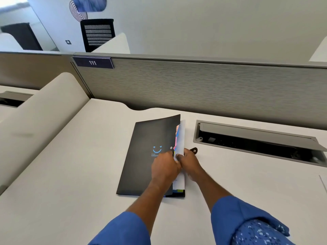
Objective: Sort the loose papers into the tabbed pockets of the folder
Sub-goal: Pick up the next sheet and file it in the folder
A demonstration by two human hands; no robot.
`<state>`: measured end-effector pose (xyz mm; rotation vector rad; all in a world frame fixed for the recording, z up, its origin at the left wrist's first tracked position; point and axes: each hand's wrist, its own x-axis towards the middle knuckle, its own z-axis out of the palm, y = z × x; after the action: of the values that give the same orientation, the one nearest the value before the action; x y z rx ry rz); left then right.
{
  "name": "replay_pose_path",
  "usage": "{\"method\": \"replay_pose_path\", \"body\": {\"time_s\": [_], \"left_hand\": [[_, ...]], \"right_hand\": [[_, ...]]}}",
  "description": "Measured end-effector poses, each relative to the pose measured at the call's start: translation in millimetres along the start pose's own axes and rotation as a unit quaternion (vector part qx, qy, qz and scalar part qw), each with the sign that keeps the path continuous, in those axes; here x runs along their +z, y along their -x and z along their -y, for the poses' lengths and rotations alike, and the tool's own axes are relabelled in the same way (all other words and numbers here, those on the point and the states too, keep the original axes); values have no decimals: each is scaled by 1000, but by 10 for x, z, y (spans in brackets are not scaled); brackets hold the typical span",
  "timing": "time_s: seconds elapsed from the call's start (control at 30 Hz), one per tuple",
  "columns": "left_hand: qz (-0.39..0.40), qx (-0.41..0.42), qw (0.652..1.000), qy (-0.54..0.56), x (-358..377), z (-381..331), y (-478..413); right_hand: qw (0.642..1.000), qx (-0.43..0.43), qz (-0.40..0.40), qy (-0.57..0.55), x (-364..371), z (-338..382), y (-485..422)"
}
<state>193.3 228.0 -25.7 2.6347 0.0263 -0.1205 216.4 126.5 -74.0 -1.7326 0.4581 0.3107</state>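
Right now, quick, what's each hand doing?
Left hand: grips the cover edge of the black folder.
Right hand: pinches a white paper at the folder's open side.

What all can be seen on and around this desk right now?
folder: one, black with a blue smiley, middle of the desk
white paper: one, at the folder's right edge
tabs: several, pink, blue and yellow, along the folder's right edge
strap: one, brown, just right of the folder
desk: one, off-white, foreground
cable tray: one, grey, lid open, right of the folder
partition: one, grey, behind the desk
sign: one, dark, reads 111, on the partition
chair: one, black, beyond the partition
sleeves: two, blue
left hand: one, gripping the folder's cover edge
right hand: one, pinching the white paper
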Motion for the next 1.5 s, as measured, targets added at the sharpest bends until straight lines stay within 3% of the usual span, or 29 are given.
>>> {"method": "replay_pose_path", "body": {"time_s": [0.17,0.23,0.77,1.27,1.5], "left_hand": [[7,4,1000,8,17,13,-3],[11,4,1000,7,36,15,9],[9,5,1000,8,120,47,13],[34,23,999,-11,207,-5,8],[64,26,996,-58,347,-39,31]], "right_hand": [[990,9,-136,37,-44,-28,-34],[987,2,-152,45,-69,-56,-24],[991,-36,-130,17,-162,-121,-118],[998,-23,-49,15,-52,-169,-177],[987,-58,-128,78,-179,-121,-76]]}}
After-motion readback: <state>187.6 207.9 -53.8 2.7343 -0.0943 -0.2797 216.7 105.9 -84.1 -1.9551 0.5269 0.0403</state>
